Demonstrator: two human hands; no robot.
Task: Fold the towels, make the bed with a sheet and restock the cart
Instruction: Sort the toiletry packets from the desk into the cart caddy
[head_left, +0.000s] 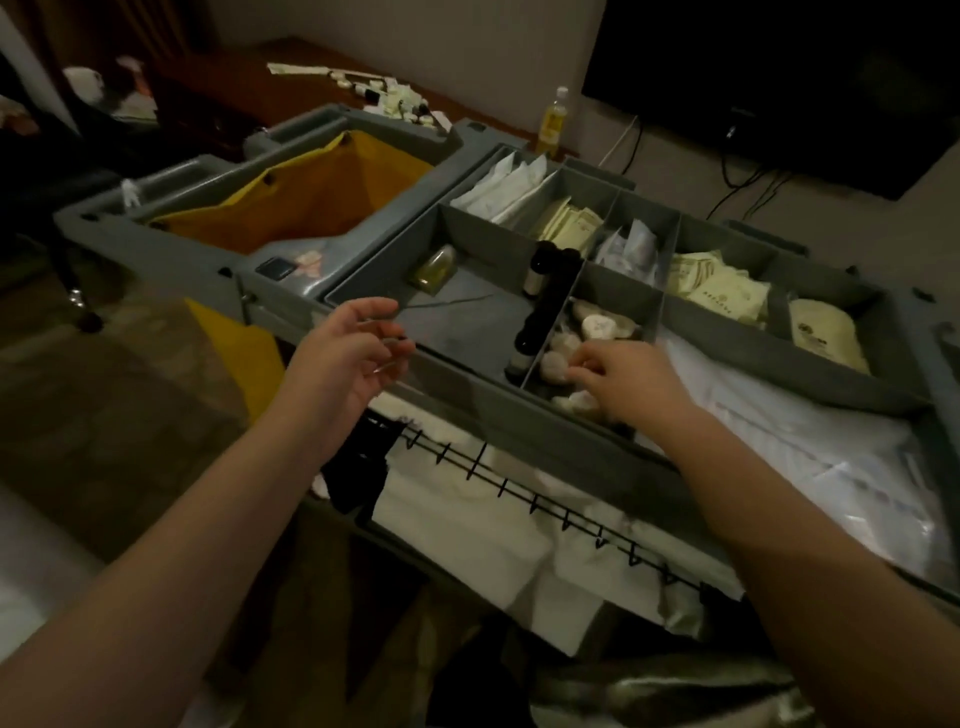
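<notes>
Cart: grey plastic, filling the middle of the frame, with a divided top tray set at a slant.
Yellow bag: hangs open in the cart's frame, upper left of the tray.
Large left compartment: one small yellowish bottle lying down, with dark bottles lined along the divider.
Back row: white packets, cream sachets, clear packets, then printed cream packets.
Far right compartment: a cream pouch.
Near middle compartment: round wrapped soaps, piled loosely.
Lower shelf: folded white linen behind a black hook rail.
Left hand: relaxed and holding nothing, fingers loosely bent, at the tray's near left corner.
Right hand: fingertips down among the soaps; whether it grasps one cannot be told.
</notes>
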